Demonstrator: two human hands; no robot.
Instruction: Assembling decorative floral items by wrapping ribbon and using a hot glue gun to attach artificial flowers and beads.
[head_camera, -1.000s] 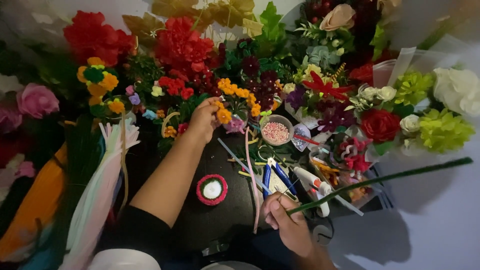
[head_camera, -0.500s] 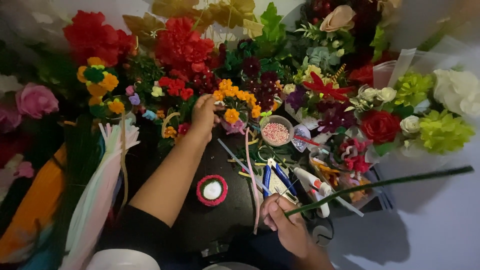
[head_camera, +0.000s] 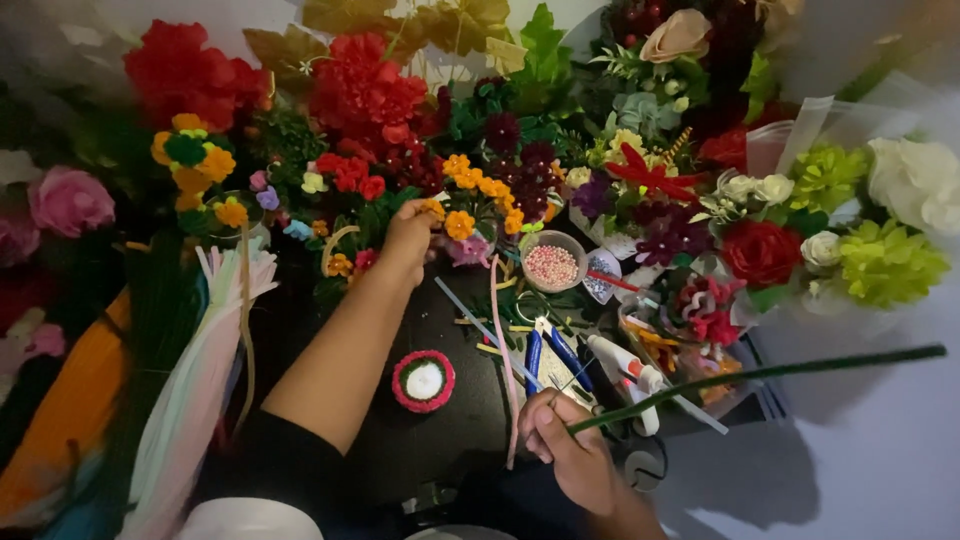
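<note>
Reaching forward, the left hand (head_camera: 412, 232) sits at the near edge of a dense bank of artificial flowers, its fingers curled narrowly around a small orange flower cluster (head_camera: 470, 190) that it touches; whether it grips a stem I cannot tell. Blooms crowd that hand on 3 sides: red carnation-like flowers (head_camera: 365, 90) beyond it, yellow pompom flowers (head_camera: 190, 165) well off to its left, a bowl of pink beads (head_camera: 551, 265) near its right. Open room lies only behind it, along the forearm, on the dark table (head_camera: 330, 300), where a round red-rimmed pad (head_camera: 423, 380) sits just beside the arm.

The right hand (head_camera: 570, 450) is close to the body, fingers closed on 1 long green stem (head_camera: 760, 375) that slants up and away to its right, over the pale floor. Just ahead of this hand lie blue-handled pliers (head_camera: 550, 355) and a white glue gun (head_camera: 625, 365), near but apart. A bundle of pale pipe cleaners (head_camera: 200, 370) lies well to the left arm's left.
</note>
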